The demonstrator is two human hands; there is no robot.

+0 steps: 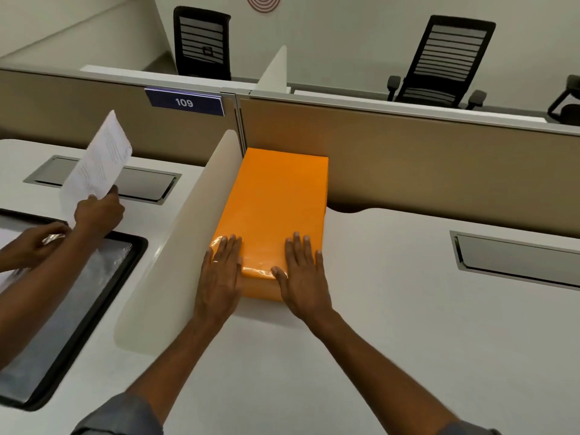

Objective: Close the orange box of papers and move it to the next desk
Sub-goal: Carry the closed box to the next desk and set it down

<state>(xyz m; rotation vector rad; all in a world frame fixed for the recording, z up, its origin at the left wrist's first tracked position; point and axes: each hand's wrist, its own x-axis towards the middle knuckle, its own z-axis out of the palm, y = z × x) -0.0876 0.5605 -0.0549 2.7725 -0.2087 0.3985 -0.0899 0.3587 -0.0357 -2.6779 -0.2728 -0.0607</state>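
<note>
A long orange box lies closed on the white desk, right of a cream divider panel, its far end against the tan partition. My left hand lies flat on the box's near left corner, fingers spread over the lid. My right hand rests flat on the near right corner, thumb along the front edge. Both palms press the lid from above; neither hand wraps around the box. The papers inside are hidden.
Left of the divider, another person's hands hold a sheet of paper over the neighbouring desk, beside a black-framed tray. Metal cable hatches sit in both desks. A 109 sign and black chairs lie beyond.
</note>
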